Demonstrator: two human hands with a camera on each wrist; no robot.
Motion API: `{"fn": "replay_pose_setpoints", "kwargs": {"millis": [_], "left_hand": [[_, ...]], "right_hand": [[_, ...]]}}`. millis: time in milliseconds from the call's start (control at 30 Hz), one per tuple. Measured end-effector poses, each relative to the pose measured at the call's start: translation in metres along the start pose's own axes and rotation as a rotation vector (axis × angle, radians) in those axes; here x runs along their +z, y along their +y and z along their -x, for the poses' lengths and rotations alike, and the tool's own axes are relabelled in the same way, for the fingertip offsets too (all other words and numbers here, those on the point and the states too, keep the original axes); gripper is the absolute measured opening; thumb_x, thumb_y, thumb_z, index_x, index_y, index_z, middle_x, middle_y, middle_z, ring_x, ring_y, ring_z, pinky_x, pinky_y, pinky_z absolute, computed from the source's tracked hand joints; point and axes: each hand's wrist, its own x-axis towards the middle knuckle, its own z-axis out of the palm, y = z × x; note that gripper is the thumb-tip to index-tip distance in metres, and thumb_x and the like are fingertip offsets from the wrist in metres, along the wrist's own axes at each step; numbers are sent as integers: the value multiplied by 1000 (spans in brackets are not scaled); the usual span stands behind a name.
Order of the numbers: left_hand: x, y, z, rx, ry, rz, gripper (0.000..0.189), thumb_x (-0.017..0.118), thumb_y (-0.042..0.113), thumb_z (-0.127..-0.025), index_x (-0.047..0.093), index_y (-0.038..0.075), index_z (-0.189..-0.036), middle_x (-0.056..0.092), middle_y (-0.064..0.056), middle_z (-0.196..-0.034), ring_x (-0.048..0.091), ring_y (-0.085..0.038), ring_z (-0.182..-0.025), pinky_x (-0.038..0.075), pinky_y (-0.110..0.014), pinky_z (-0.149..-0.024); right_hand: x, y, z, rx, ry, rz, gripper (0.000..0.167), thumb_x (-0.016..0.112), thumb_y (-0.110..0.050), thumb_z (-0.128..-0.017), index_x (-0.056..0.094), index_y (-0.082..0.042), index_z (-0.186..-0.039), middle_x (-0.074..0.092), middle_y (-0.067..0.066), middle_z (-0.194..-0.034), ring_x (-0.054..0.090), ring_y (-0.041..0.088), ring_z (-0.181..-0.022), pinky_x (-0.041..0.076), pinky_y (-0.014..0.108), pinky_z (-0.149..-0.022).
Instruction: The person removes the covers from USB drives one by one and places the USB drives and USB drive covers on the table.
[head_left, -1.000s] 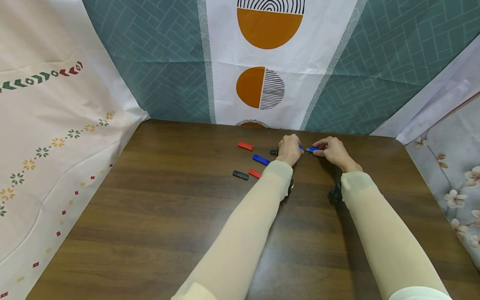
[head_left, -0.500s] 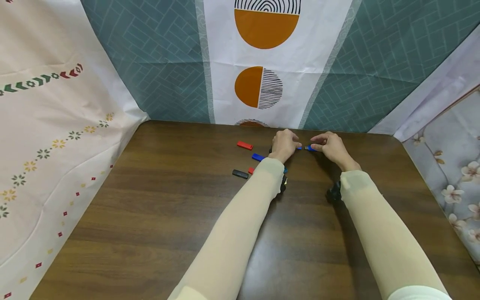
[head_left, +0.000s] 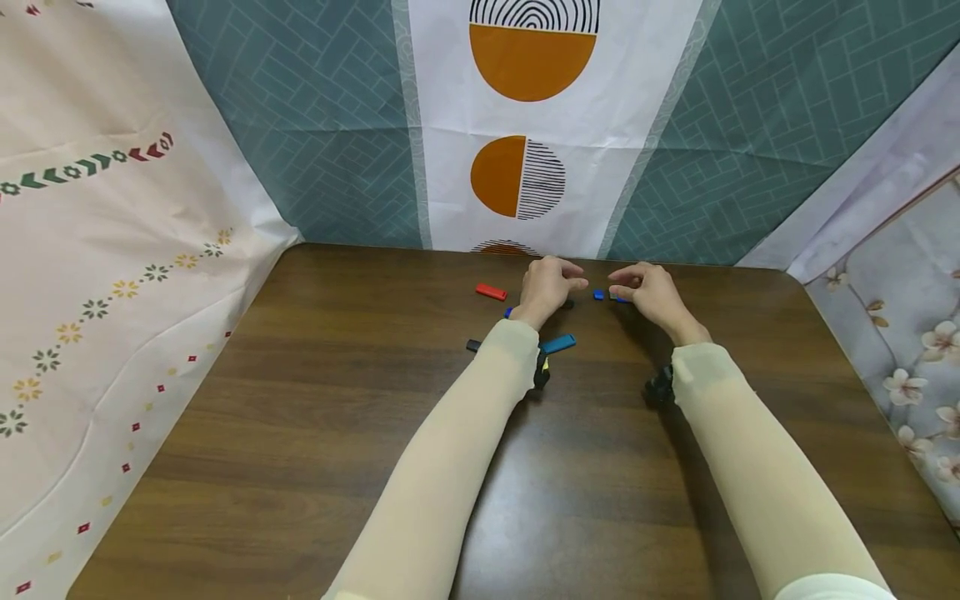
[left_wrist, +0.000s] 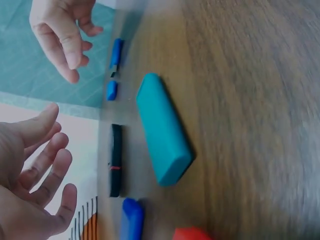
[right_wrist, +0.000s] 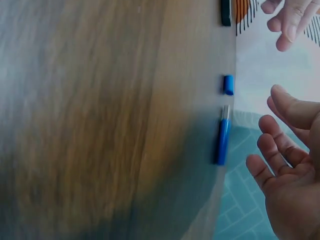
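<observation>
Moved: the left hand [head_left: 547,290] has drawn leftward off the blue cap [head_left: 598,295], and the right hand [head_left: 652,300] has let go of the blue stick [right_wrist: 223,142]; cap and stick now lie loose on the counter [head_left: 300,467].
Cap and stick: end to end near the far edge, a small gap between them, the metal plug [right_wrist: 225,112] facing the cap.
Left hand: fingers apart and loosely bent, nothing held, left of the cap.
Right hand: thumb and fingers parted, nothing held, raised above the stick and covering part of it from the head view.
Black stick: a black stick [left_wrist: 115,160] lies by the left hand, mostly hidden under it from above.
Teal stick: a teal stick [head_left: 558,343] lies beside the left wrist, nearer the person.
Further left: a red stick [head_left: 491,292], well apart from the cap.
In the way: the left sleeve [head_left: 442,467] and wrist partly cover a dark blue piece [left_wrist: 132,220] and a black piece [head_left: 472,345].
</observation>
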Motion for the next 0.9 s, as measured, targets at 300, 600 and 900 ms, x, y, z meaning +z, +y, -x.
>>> {"fn": "replay_pose_setpoints", "kwargs": {"millis": [300, 600, 900], "left_hand": [[-18, -5, 9, 40, -3, 61, 31, 75, 35, -97, 79, 20, -123, 73, 3, -126, 64, -19, -120, 54, -33, -96], [-34, -17, 18, 69, 27, 39, 35, 78, 31, -95, 77, 16, -127, 76, -1, -112, 67, -17, -95, 55, -28, -80], [-46, -24, 26, 59, -4, 19, 37, 77, 31, -95, 75, 18, -130, 75, 1, -112, 67, -16, -98, 55, -28, -83]], "right_hand": [[13, -12, -4, -43, -35, 0, 36, 67, -16, -104, 66, 3, -134, 59, 22, -127, 54, 36, -104, 47, 46, -86], [38, -22, -9, -101, -92, 36, 32, 70, -8, -100, 68, 3, -131, 60, 17, -122, 47, 31, -99, 42, 42, -83], [52, -28, -14, -121, -116, 63, 33, 72, -6, -99, 68, 3, -130, 59, 16, -126, 46, 32, -103, 42, 44, -86]]}}
